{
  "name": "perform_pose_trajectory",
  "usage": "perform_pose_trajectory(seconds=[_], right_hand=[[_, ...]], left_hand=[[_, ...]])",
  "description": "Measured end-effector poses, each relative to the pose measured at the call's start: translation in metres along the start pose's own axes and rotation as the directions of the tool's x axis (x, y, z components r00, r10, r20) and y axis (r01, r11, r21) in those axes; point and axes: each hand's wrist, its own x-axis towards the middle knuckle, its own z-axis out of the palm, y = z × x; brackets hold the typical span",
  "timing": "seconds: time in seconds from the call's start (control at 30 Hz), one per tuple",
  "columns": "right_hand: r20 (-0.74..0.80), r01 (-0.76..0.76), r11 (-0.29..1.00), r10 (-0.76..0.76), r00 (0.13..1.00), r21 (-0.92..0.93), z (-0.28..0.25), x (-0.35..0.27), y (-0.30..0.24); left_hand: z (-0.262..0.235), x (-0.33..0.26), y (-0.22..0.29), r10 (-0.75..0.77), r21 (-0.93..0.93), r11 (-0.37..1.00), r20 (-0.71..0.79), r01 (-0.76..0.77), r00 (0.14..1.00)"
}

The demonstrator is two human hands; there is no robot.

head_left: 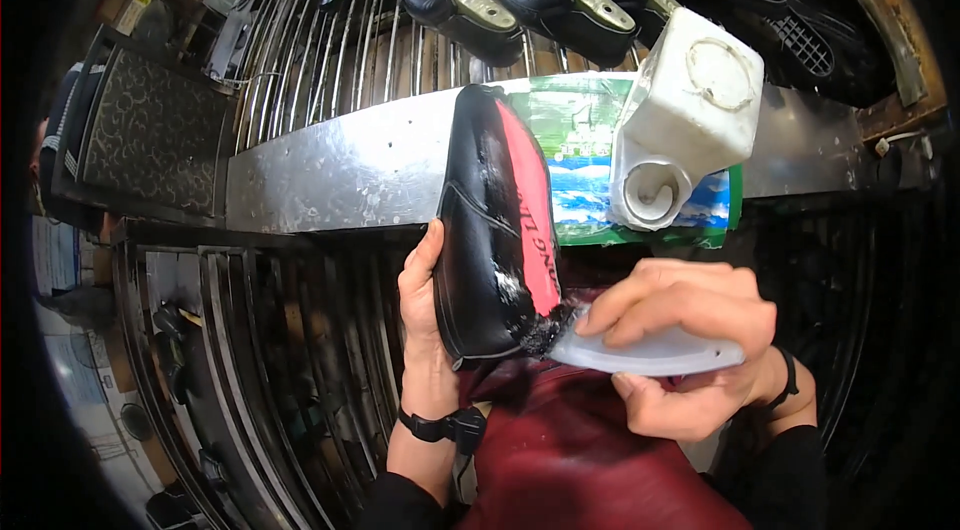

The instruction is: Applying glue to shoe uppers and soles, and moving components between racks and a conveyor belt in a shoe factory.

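Observation:
My left hand (425, 315) grips a black shoe upper on a red last (495, 230), sole side turned up toward me, with white glue smeared along its edge. My right hand (690, 330) holds a translucent white brush handle (660, 355) whose dark tip touches the heel end of the shoe. Both hands hover over my dark red apron (590, 450).
A white plastic glue jug (690, 110) lies tilted on a metal shelf (330, 175) covered partly by a green and blue sheet (580, 190). Behind it, several black shoes (545, 5) rest on a wire rack (330, 50). More rack bars run below left.

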Motion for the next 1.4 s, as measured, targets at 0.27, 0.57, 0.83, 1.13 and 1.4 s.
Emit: perform_pose_trajectory(seconds=[0.27, 0.57, 0.83, 1.13, 1.4], right_hand=[[-0.016, 0.085, 0.996, -0.085, 0.996, 0.010, -0.022, 0.040, 0.010], [-0.104, -0.089, 0.996, 0.090, 0.991, 0.014, -0.039, 0.065, 0.059], [-0.556, 0.003, 0.971, 0.135, 0.820, 0.240, -0.002, 0.008, 0.067], [-0.515, -0.023, 0.986, -0.065, 0.855, -0.163, 0.044, 0.042, 0.033], [-0.371, 0.126, 0.972, -0.045, 0.928, 0.200, 0.044, 0.021, 0.060]], left_hand=[[0.042, 0.005, -0.012, 0.302, 0.295, 0.915, -0.053, -0.274, 0.952], [0.043, -0.008, -0.019, 0.315, 0.370, 0.887, -0.050, -0.276, 0.948], [-0.009, -0.031, -0.008, 0.253, 0.113, 0.958, 0.104, -0.264, 0.962], [-0.045, -0.051, 0.020, 0.376, 0.318, 0.850, 0.194, -0.421, 0.906], [-0.025, -0.051, 0.040, 0.277, 0.176, 0.931, 0.223, -0.318, 0.935]])
